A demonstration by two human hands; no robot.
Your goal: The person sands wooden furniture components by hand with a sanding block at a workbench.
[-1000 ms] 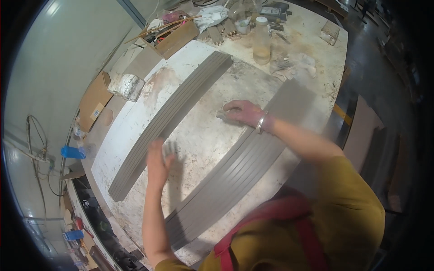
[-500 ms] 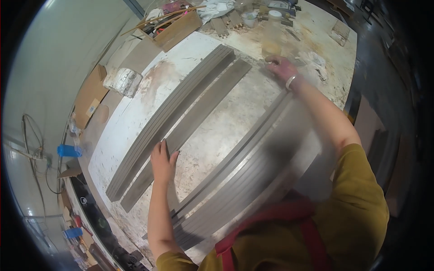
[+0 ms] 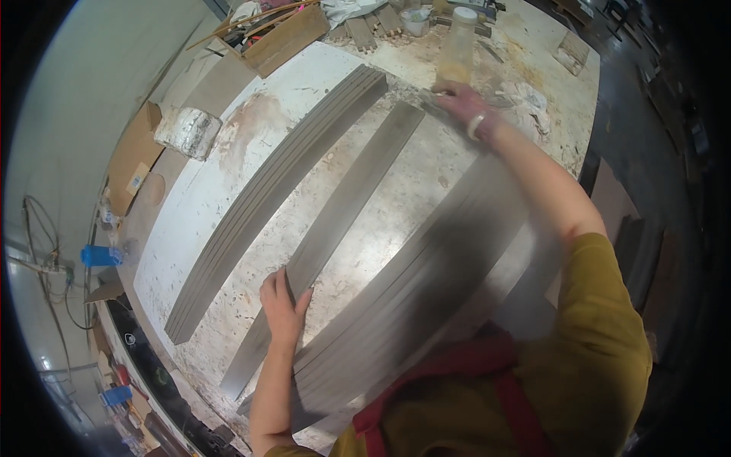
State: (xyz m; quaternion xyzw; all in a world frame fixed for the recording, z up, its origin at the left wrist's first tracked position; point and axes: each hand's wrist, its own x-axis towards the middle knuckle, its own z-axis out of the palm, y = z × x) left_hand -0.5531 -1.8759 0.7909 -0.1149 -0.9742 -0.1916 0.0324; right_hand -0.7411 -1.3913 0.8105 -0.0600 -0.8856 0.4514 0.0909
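A bright, evenly lit fisheye view with soft light from above. The pale worktable glares slightly at its far left. Shadows are faint and short beneath the grey strips. The wide stack of grey boards near the person is smeared by motion blur, as is the forearm above it. Straight edges bow outward, and the frame's rim falls into black vignette, darkest on the right.

Plastic bottle, wooden box

One loose grey strip, two stacks of strips, one plastic bottle.
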